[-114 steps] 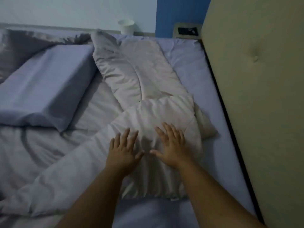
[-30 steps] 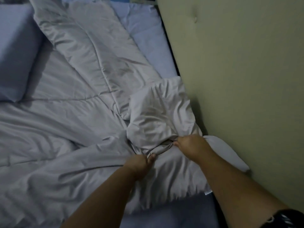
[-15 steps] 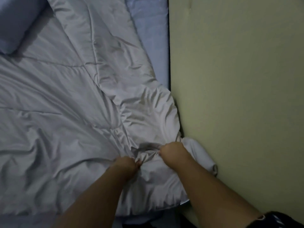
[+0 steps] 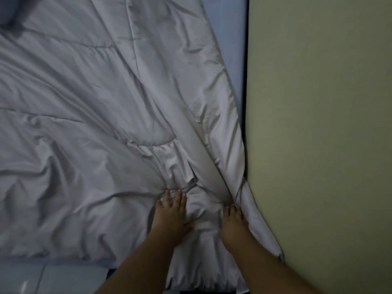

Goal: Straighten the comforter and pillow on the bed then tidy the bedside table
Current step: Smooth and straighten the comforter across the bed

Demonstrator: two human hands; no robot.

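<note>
A grey quilted comforter (image 4: 89, 128) covers most of the bed, creased toward its near right corner. My left hand (image 4: 170, 211) lies flat on it with fingers spread, pressing the fabric near the bunched folds. My right hand (image 4: 233, 221) rests on the comforter's corner beside the headboard, fingers fairly straight and pointing forward. A dark corner of the pillow (image 4: 8, 11) shows at the top left. The bedside table is out of view.
A tall beige padded headboard (image 4: 318, 134) fills the right side, tight against the comforter's edge. A strip of blue bedsheet (image 4: 231, 39) shows between the comforter and headboard. The mattress's near edge (image 4: 53, 276) shows at the bottom left.
Both hands have let go of the bunched fabric they gripped and now lie flat on it. The comforter's corner has been pulled nearer and spread out, and the view has dropped closer.
</note>
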